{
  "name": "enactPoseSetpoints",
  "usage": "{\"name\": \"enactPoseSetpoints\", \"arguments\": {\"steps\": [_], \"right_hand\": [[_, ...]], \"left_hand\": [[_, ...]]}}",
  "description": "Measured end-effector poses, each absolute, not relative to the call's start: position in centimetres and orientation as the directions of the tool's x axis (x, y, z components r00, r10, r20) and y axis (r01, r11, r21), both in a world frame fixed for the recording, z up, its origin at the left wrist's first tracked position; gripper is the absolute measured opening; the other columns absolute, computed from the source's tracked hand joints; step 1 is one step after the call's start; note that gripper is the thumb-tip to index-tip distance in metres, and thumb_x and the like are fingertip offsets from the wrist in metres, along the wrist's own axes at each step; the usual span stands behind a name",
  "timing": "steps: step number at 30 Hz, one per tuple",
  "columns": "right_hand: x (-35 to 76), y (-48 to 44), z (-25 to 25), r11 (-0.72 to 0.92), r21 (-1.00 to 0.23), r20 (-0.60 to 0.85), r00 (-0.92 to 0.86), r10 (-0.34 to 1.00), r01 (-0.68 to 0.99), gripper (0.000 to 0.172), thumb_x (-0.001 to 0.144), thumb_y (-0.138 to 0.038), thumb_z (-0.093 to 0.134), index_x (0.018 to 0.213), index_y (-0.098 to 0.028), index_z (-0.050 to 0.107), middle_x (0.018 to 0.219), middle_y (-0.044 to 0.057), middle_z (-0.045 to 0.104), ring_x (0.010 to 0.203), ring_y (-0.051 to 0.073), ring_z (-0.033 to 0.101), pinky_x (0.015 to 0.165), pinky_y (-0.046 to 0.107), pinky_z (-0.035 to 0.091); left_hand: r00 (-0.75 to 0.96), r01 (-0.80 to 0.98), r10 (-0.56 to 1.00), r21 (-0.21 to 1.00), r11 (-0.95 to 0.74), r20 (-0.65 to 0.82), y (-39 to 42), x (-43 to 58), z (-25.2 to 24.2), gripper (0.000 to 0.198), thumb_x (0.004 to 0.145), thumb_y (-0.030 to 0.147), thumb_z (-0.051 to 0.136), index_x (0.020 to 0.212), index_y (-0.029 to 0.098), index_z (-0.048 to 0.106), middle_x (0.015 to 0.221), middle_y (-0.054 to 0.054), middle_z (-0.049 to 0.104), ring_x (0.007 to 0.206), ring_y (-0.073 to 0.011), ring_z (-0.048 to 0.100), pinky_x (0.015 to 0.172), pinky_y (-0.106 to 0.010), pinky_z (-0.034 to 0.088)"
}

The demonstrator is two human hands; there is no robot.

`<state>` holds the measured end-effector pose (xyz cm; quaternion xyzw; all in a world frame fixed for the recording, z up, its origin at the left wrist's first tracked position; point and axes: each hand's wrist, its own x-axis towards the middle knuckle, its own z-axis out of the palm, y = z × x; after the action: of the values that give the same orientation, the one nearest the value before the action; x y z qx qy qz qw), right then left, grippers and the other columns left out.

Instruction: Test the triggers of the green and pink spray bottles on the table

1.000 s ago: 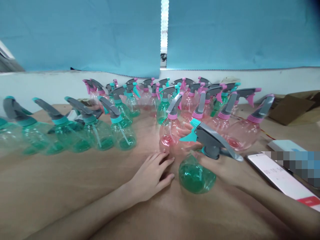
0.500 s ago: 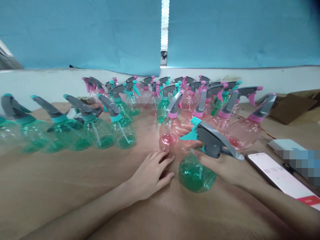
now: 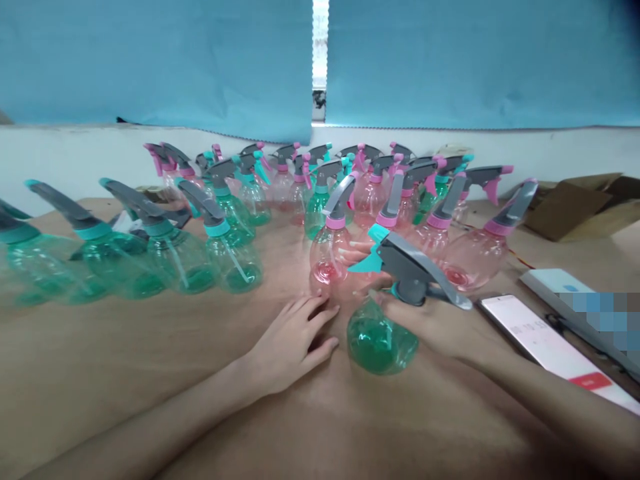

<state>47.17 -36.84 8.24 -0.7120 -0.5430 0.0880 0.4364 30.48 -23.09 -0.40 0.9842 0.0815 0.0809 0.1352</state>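
Observation:
A green spray bottle (image 3: 381, 340) with a grey and teal trigger head (image 3: 410, 270) leans in front of me, some green liquid in its base. Around its neck, under the trigger head, is my right hand (image 3: 425, 323), closed on it; the fingers are partly hidden behind the head. My left hand (image 3: 295, 340) lies on the table just left of this bottle, holding nothing, its fingers apart. Right beyond both hands stands a pink spray bottle (image 3: 327, 257) with a pink collar.
Several green spray bottles (image 3: 233, 263) line up at the left. More pink bottles (image 3: 470, 260) stand at the right, with a mixed group behind. A phone (image 3: 545, 347) lies by my right forearm on the wooden table (image 3: 150, 360). A cardboard box (image 3: 570, 207) sits at the far right.
The whole view has shifted slightly, so everything appears a little further left and higher. Both hands and the held green spray bottle keep nearly the same places on the table.

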Motion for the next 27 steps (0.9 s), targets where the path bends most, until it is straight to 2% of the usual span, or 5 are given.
{"name": "enactPoseSetpoints", "arguments": {"steps": [6, 10, 16, 23, 27], "right_hand": [[47.26, -36.92, 8.00, -0.132, -0.749, 0.251, 0.463, 0.850, 0.650, 0.012, 0.068, -0.033, 0.051, 0.069, -0.026, 0.061, 0.064, 0.003, 0.067, 0.063, 0.026, 0.068, 0.053, 0.037, 0.057], [46.99, -36.87, 8.20, -0.090, -0.779, 0.260, 0.450, 0.854, 0.620, 0.015, 0.067, -0.032, 0.050, 0.075, -0.027, 0.062, 0.066, 0.002, 0.069, 0.060, 0.024, 0.068, 0.054, 0.036, 0.057], [47.15, -36.93, 8.09, -0.040, -0.778, 0.291, 0.416, 0.862, 0.626, 0.010, 0.068, -0.030, 0.049, 0.063, -0.027, 0.056, 0.062, 0.001, 0.067, 0.059, 0.022, 0.066, 0.051, 0.032, 0.055], [47.48, -36.95, 7.93, 0.056, -0.824, 0.292, 0.337, 0.895, 0.564, 0.006, 0.067, -0.028, 0.047, 0.069, -0.026, 0.052, 0.064, 0.000, 0.064, 0.067, 0.022, 0.069, 0.061, 0.033, 0.057], [47.59, -37.05, 7.70, 0.049, -0.818, 0.308, 0.364, 0.879, 0.573, 0.006, 0.066, -0.028, 0.048, 0.071, -0.027, 0.051, 0.061, -0.001, 0.060, 0.061, 0.021, 0.066, 0.057, 0.032, 0.056]], "left_hand": [[0.977, 0.141, 0.178, 0.267, -0.953, 0.120, -23.00, 30.55, -0.40, 0.047, 0.096, 0.039, 0.047, 0.138, 0.020, 0.047, 0.143, -0.013, 0.047, 0.133, -0.0311, 0.040, 0.110, -0.053, 0.033], [0.976, 0.141, 0.181, 0.271, -0.952, 0.126, -23.03, 30.64, -0.42, 0.046, 0.095, 0.038, 0.048, 0.138, 0.020, 0.047, 0.142, -0.013, 0.048, 0.133, -0.0310, 0.041, 0.109, -0.054, 0.034], [0.977, 0.147, 0.182, 0.267, -0.952, 0.111, -23.09, 30.64, -0.37, 0.047, 0.096, 0.038, 0.048, 0.138, 0.018, 0.048, 0.142, -0.014, 0.047, 0.133, -0.0312, 0.041, 0.110, -0.054, 0.033], [0.977, 0.154, 0.188, 0.273, -0.950, 0.102, -23.06, 30.65, -0.18, 0.047, 0.095, 0.039, 0.049, 0.137, 0.018, 0.049, 0.143, -0.014, 0.047, 0.134, -0.0317, 0.040, 0.110, -0.054, 0.033], [0.975, 0.158, 0.193, 0.278, -0.948, 0.105, -23.15, 30.66, -0.05, 0.046, 0.095, 0.038, 0.049, 0.136, 0.017, 0.050, 0.143, -0.015, 0.047, 0.133, -0.0322, 0.040, 0.108, -0.053, 0.035]]}}
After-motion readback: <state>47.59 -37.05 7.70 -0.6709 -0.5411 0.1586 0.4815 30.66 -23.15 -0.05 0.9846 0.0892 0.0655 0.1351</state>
